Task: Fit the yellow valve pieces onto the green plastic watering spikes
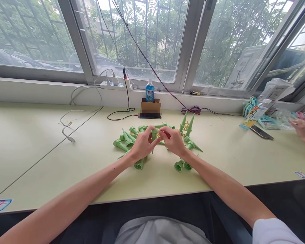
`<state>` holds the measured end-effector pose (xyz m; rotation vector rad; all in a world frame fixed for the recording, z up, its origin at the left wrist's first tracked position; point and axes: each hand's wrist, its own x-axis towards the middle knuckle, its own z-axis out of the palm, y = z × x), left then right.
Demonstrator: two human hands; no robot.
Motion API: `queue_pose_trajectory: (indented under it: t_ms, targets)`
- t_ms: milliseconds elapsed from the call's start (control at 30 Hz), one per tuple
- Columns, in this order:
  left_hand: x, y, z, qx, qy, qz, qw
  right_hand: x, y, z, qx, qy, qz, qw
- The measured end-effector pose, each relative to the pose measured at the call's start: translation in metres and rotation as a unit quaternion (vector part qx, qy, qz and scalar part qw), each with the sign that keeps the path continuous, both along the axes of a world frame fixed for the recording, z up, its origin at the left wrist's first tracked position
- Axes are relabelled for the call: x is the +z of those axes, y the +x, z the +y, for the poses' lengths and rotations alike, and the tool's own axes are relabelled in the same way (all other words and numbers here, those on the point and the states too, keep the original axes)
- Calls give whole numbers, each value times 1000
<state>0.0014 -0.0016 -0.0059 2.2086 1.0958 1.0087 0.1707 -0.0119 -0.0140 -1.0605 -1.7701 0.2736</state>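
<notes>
My left hand [143, 145] is closed around a green plastic watering spike [154, 135], its wide capped end up and its point down. Beside the top of that spike, my right hand [173, 140] pinches with thumb and fingertips; what lies between them is too small to make out. More green spikes [120, 145] lie in a loose heap around both hands. Two of them [190, 125] stand point up behind my right hand, with small yellow parts [185, 126] between them. Near my right forearm, open threaded ends [178, 166] face me.
A blue-labelled bottle [149, 91] stands behind a small cardboard box [150, 107] at the back. Cables [66, 125] run over the left of the table [86, 176]. To the right are a tilted bottle [255, 115], a phone [261, 132] and another person's hand [303, 129].
</notes>
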Motion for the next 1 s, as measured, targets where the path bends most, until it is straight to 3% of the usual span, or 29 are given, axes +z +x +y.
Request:
queue_pose_trajectory:
  t_ms: [600, 1000]
  targets:
    - [0, 0, 1, 20, 24, 8, 999, -1, 0, 0, 35, -28, 13, 999]
    - [-2, -1, 1, 21, 16, 7, 1000, -3, 0, 2, 21, -10, -11, 1000]
